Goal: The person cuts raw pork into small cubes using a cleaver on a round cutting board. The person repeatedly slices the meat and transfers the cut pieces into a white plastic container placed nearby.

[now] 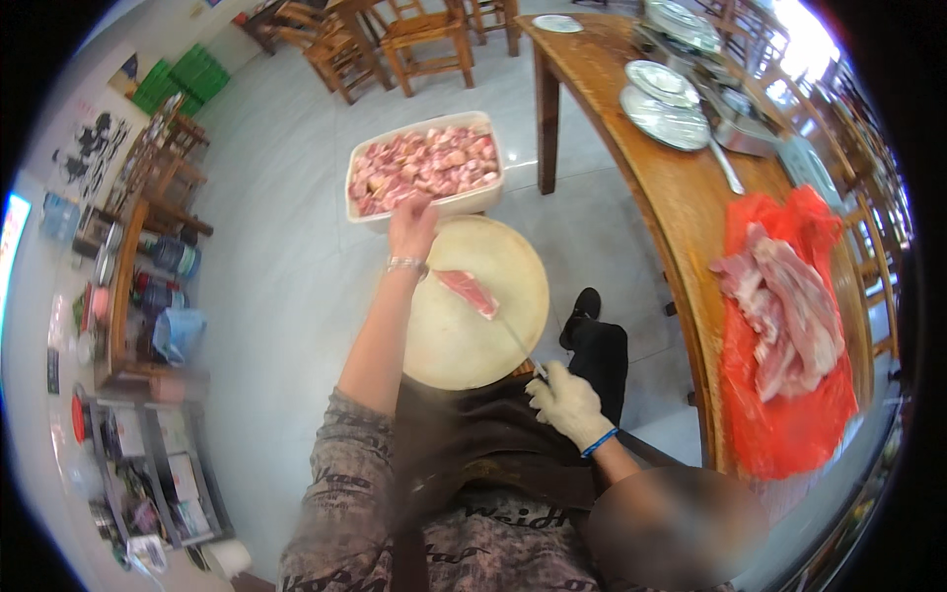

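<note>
My bare left hand (413, 228), with a metal bracelet at the wrist, is at the near rim of a white plastic tub (466, 201). The tub is full of chopped raw meat chunks (425, 166); my fingertips are beside them, and whether they pinch a piece is unclear. My right hand (568, 403), in a pale knit glove, grips a knife (521, 346) by its dark handle. Its thin blade points across a round pale cutting board (451, 348) towards a strip of raw meat (467, 291) lying on the board.
To the right, a wooden table (629, 159) bears a red plastic bag (777, 436) with a large raw meat slab (795, 318) on it. Plastic-wrapped plates (666, 118) stand farther back. Wooden chairs (425, 37) are beyond the tub; a low shelf (122, 296) is at left.
</note>
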A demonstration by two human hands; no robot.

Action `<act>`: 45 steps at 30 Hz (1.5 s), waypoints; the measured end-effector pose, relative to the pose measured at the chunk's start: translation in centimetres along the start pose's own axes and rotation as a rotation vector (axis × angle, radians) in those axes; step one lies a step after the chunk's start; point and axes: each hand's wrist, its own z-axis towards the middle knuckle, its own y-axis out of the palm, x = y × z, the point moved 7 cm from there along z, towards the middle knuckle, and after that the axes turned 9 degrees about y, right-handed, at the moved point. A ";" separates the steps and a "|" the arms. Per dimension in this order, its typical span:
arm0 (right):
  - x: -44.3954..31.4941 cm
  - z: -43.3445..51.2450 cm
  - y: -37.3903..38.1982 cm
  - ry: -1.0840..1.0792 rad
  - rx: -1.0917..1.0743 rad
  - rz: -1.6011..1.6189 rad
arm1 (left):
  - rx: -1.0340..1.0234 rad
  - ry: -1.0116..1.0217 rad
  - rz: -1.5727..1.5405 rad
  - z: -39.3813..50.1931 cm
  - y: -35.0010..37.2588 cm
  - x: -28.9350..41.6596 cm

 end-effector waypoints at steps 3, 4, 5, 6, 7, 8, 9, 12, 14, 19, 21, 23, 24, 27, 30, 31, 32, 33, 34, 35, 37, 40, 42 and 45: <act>-2.7 1.5 -1.5 -0.002 0.041 -0.054 | -0.037 -0.355 -0.091 -6.2 -0.7 -12.8; -3.6 2.6 -1.7 -0.001 0.030 -0.098 | -0.030 -0.457 -0.123 -8.4 0.3 -15.4; -4.8 3.4 -1.8 -0.069 0.031 -0.145 | -0.033 -0.501 -0.176 -9.9 1.5 -17.0; -5.9 4.5 -1.8 -0.116 0.046 -0.222 | -0.026 -0.518 -0.238 -10.8 2.8 -17.9; -6.4 5.6 -1.5 -0.092 0.045 -0.282 | -0.035 -0.565 -0.277 -11.3 4.1 -18.5; -7.6 6.2 -1.4 -0.193 0.080 -0.363 | -0.013 -0.564 -0.290 -11.4 5.0 -18.7; -8.2 7.0 -1.1 -0.210 0.092 -0.433 | -0.001 -0.576 -0.289 -11.5 5.8 -18.7; -9.6 8.8 -0.3 -0.212 0.090 -0.568 | 0.041 -0.557 -0.287 -10.9 7.0 -18.2; -10.3 9.4 0.3 -0.199 0.072 -0.616 | 0.035 -0.542 -0.267 -10.4 7.3 -18.1; -11.0 10.0 1.3 -0.138 -0.014 -0.676 | -0.031 -0.530 -0.135 -9.7 7.8 -18.8; -11.1 10.1 1.5 -0.135 -0.032 -0.689 | -0.011 -0.531 -0.117 -9.8 7.8 -19.0; -11.1 10.1 1.6 -0.145 -0.032 -0.711 | 0.023 -0.526 -0.119 -10.0 7.9 -19.1; -11.2 10.2 1.6 -0.164 -0.021 -0.724 | 0.048 -0.518 -0.132 -9.9 8.0 -19.1; -11.4 10.4 1.7 -0.201 -0.014 -0.751 | 0.030 -0.521 -0.165 -9.7 8.4 -19.4; -12.0 10.6 1.6 -0.249 -0.019 -0.751 | 0.034 -0.527 -0.220 -9.6 8.6 -19.6; -12.3 10.7 1.5 -0.269 -0.019 -0.747 | 0.038 -0.568 -0.250 -9.7 8.8 -19.8; -12.5 10.7 1.4 -0.271 -0.019 -0.754 | 0.038 -0.514 -0.219 -9.5 8.7 -19.6; -12.7 10.8 1.3 -0.274 -0.020 -0.763 | 0.031 -0.504 -0.198 -9.5 8.7 -19.5; -12.9 11.0 1.3 -0.264 -0.022 -0.783 | 0.021 -0.527 -0.181 -9.6 8.8 -19.7; -13.3 11.2 1.3 -0.272 -0.022 -0.760 | 0.017 -0.473 -0.154 -9.4 8.7 -19.4; -13.8 11.9 1.4 -0.247 -0.028 -0.737 | -0.005 -0.473 -0.124 -9.4 8.8 -19.5; -14.4 13.7 2.5 -0.190 -0.064 -0.719 | -0.014 -0.378 -0.066 -9.1 8.5 -19.2; -14.8 15.2 3.8 -0.199 -0.065 -0.702 | -0.041 -0.391 -0.073 -9.0 8.4 -19.6; -14.9 17.3 5.9 -0.177 -0.083 -0.678 | -0.055 -0.335 -0.015 -9.1 8.1 -19.4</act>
